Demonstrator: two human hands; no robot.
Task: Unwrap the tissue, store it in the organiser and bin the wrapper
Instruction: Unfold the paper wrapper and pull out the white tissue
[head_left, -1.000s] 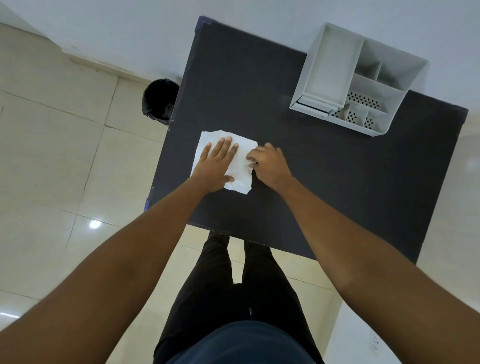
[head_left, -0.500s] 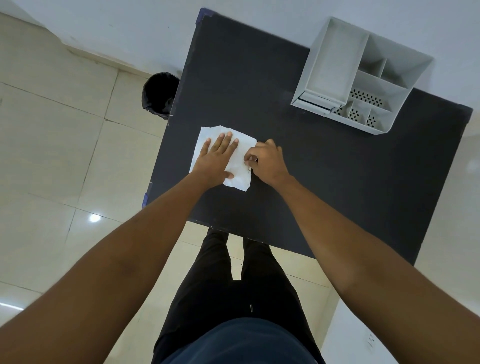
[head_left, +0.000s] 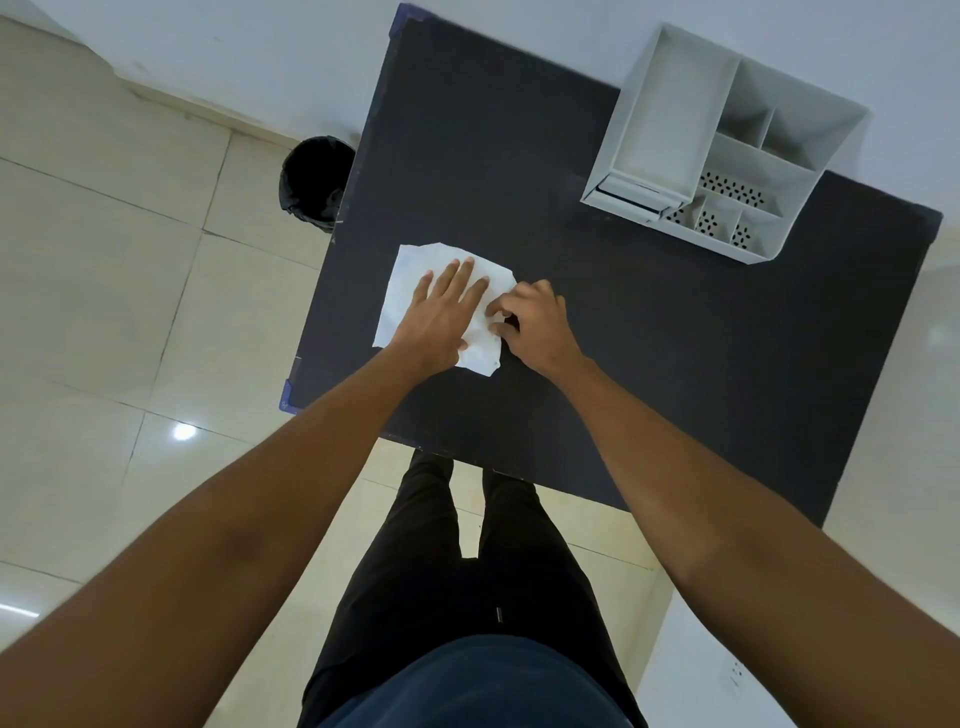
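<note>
A white tissue lies spread flat on the black table, near its left edge. My left hand presses flat on the tissue with fingers apart. My right hand sits at the tissue's right edge, thumb and fingers pinched on that edge. The grey organiser stands at the table's far right, its compartments showing nothing inside. No wrapper shows in view.
A black bin stands on the tiled floor just left of the table's far left side. A white wall runs behind the table. My legs are at the table's near edge.
Both hands stay on the tissue; my right hand's fingers have curled tighter onto its right edge. The view has shifted slightly.
</note>
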